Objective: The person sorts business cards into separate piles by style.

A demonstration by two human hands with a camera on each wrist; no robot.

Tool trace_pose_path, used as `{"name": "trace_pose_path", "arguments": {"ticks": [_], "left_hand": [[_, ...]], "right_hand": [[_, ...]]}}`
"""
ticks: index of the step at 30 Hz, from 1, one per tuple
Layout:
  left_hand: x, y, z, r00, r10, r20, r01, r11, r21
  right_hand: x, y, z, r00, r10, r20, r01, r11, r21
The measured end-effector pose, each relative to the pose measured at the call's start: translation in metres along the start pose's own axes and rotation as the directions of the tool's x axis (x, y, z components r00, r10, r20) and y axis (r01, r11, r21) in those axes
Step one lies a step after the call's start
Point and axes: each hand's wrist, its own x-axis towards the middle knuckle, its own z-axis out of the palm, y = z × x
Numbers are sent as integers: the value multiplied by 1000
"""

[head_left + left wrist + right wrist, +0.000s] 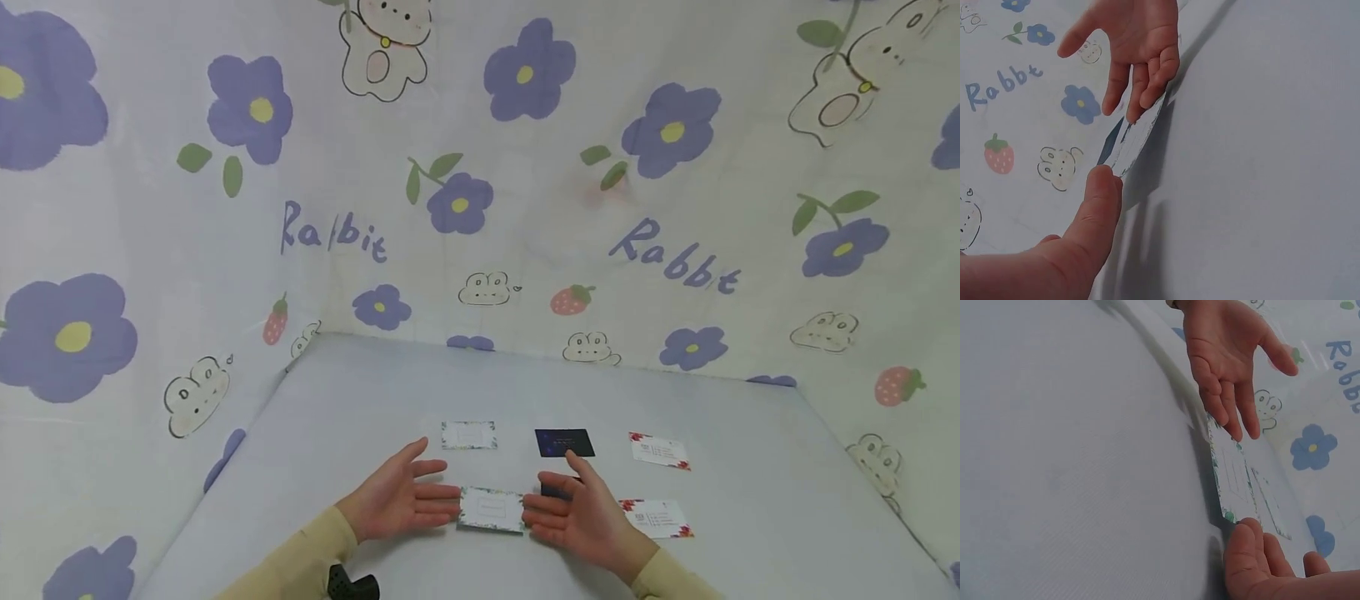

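A white card with a leafy green border lies between my two hands, its short edges at their fingertips. My left hand is at its left edge, palm turned inward and fingers straight. On the opposite edge, the fingers of my right hand touch it, also extended, with the thumb raised. The right wrist view shows the card tilted, with a shadow beside it. Behind it lies a matching leafy-bordered card. My right hand partly covers a dark card.
Another dark card lies behind my right hand. To the right are two white cards with red flowers, one farther back and one nearer. A patterned curtain encloses the white table. A black object sits by my left sleeve.
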Motion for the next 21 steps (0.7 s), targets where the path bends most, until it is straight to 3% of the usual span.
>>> {"name": "trace_pose_path", "arguments": {"ticks": [8,21], "left_hand": [[-1,-2,16,1000,-23,-16,24,999,27],[5,-16,26,998,-65,-13,66,997,50]], "right_hand": [[-15,-4,-4,1000,8,-25,-9,999,-51],[-33,7,-9,996,18,-84,-23,997,-69]]}}
